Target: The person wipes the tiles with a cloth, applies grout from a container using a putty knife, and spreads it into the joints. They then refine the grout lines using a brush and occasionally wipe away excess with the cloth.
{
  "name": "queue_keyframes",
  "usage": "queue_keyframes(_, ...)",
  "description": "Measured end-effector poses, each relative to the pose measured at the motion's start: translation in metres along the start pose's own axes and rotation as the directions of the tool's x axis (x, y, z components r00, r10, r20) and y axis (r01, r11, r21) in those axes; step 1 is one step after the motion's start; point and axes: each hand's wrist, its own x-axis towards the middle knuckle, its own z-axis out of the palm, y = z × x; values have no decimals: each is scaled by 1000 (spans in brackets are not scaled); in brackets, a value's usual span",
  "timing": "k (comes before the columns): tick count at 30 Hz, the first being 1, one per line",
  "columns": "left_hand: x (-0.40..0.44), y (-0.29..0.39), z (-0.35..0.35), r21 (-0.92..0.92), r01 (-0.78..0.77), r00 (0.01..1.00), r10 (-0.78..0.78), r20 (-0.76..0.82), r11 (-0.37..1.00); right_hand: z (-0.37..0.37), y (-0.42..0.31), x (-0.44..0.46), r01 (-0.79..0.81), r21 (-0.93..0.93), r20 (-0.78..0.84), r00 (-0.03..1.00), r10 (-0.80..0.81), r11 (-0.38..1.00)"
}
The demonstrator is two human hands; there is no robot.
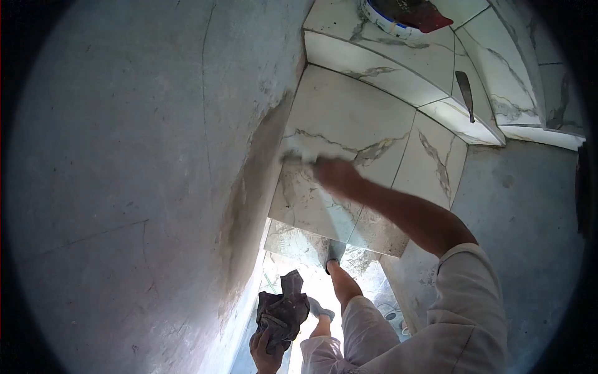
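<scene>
At the bottom, my left hand (266, 354) is closed on a dark, crumpled cloth or bag (281, 311), whose exact kind is hard to tell. My right hand (336, 174) is blurred by motion over the marbled tile landing (349, 112). Its fingers are wrapped round a small tool (293, 158), which points left toward the wall edge and is also blurred. A brown damp strip (252, 181) runs along the wall beside the tool. Grey smears cover the near part of the tiles.
A tiled step (380, 59) rises at the top, with a bucket (392, 19) on it. A dark blade-like tool (465, 96) lies on the step's edge at right. The grey wall (124, 156) fills the left. My feet are below the landing.
</scene>
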Motion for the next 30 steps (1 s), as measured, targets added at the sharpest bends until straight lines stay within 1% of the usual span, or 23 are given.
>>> queue_keyframes(1, -3, 16, -6, 73, 301, 947, -307, 91, 951, -14, 22, 16, -4, -95, -123, 992, -8, 995)
queue_keyframes(2, -4, 19, -7, 54, 278, 955, -282, 95, 959, -37, 50, 42, -20, -188, -246, 969, -27, 982)
queue_keyframes(3, -6, 12, -4, 15, 152, 987, -153, 52, 988, -63, 67, 70, -145, -192, -295, 952, 84, 971)
queue_keyframes(4, -7, 1, 0, -25, -87, 996, 86, -36, 996, -80, 79, 93, -268, -187, -342, 919, 193, 945)
queue_keyframes(5, -4, -9, 3, -43, -335, 934, 325, -147, 941, -82, 86, 109, -346, -176, -316, 906, 280, 922)
queue_keyframes(6, -4, -13, 4, -46, -479, 863, 460, -209, 877, -84, 86, 118, -423, -166, -292, 884, 365, 891)
queue_keyframes(8, -2, -18, 5, -43, -549, 817, 525, -236, 835, -72, 72, 116, -295, -98, -143, 949, 280, 951)
queue_keyframes(9, -1, -18, 6, -49, -555, 814, 530, -237, 830, -86, 55, 108, -221, -111, 10, 975, 224, 969)
queue_keyframes(10, -1, -19, 5, -54, -564, 809, 537, -240, 824, -93, 53, 110, -217, -113, 10, 976, 220, 970)
queue_keyframes(12, -1, -21, 5, -59, -587, 793, 558, -246, 808, -99, 53, 108, -235, -88, -86, 970, 227, 968)
queue_keyframes(14, -2, -21, 5, -54, -620, 765, 589, -259, 783, -103, 72, 128, -298, -159, -157, 949, 274, 941)
queue_keyframes(17, -1, -25, 9, -46, -634, 754, 605, -256, 772, -88, 61, 135, -318, -34, -444, 854, 270, 948)
queue_keyframes(18, 0, -25, 13, -61, -617, 770, 585, -253, 785, -81, 61, 126, -322, -31, -434, 857, 278, 946)
queue_keyframes(19, -2, -27, 15, -77, -595, 789, 562, -249, 800, -71, 60, 111, -132, -184, -198, 976, 94, 974)
queue_keyframes(20, -5, -28, 13, -78, -582, 799, 551, -239, 810, -71, 44, 91, 102, -276, 75, 994, -85, 956)
queue_keyframes(21, -4, -26, 14, -95, -572, 807, 537, -246, 815, -66, 34, 74, 109, -274, 82, 993, -90, 955)
queue_keyframes(23, -4, -25, 18, -117, -561, 814, 521, -254, 819, -61, 23, 47, 10, -233, -78, 997, -29, 972)
queue_keyframes(24, -4, -27, 18, -109, -561, 816, 526, -238, 821, -61, 25, 48, 14, -232, -72, 997, -31, 973)
queue_keyframes(26, -6, -26, 20, -98, -564, 816, 535, -221, 820, -61, 33, 54, -240, -107, -394, 901, 181, 965)
queue_keyframes(27, -6, -22, 19, -78, -574, 808, 549, -215, 815, -27, 34, 47, -201, -192, -331, 935, 129, 961)
queue_keyframes(28, -6, -21, 17, -57, -586, 798, 565, -209, 808, 12, 13, 28, -85, -160, -393, 919, 16, 983)
queue_keyframes(29, -4, -20, 17, -54, -590, 795, 569, -210, 805, 21, -25, 4, -81, -145, -139, 988, 61, 986)
queue_keyframes(30, -4, -20, 16, -52, -593, 793, 571, -213, 804, 19, -56, -22, 56, 70, 25, 998, -58, 996)
